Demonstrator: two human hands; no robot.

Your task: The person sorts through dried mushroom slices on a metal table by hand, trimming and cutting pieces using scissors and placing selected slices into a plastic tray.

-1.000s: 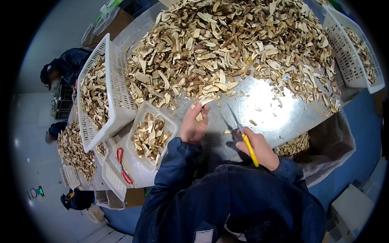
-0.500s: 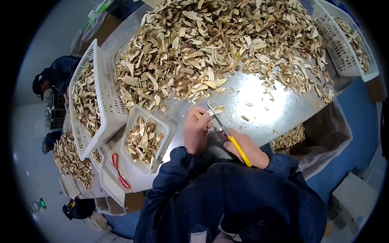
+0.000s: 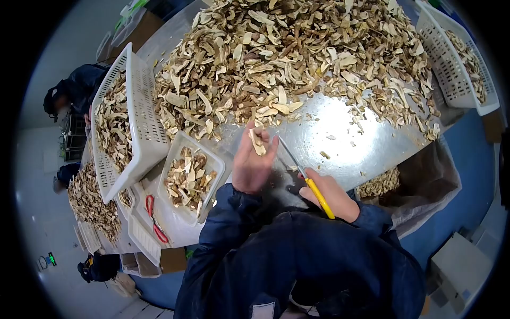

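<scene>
My left hand (image 3: 253, 166) holds a pale dried slice (image 3: 257, 142) against its fingers, palm partly turned up, near the front of a big heap of dried slices (image 3: 297, 53). In my right hand (image 3: 332, 194) is a yellow-handled pair of scissors (image 3: 317, 195), its metal blades pointing up and left toward my left fingertips, apart from the slice. Left of my left hand stands a clear plastic tub (image 3: 220, 173) with cut pieces in it. Beneath both hands is the shiny metal table (image 3: 340, 151).
A white perforated basket (image 3: 146, 119) of slices stands left, another basket (image 3: 443, 66) at the far right. Red-handled scissors (image 3: 154, 219) lie near a white tray (image 3: 142, 238). Below the right edge is a lined bin (image 3: 430, 186). Other people (image 3: 79, 90) are at the left.
The slice near the blades half a second ago is now turned in my left hand, whose fingers have opened out somewhat. The scissors have drawn slightly away from it.
</scene>
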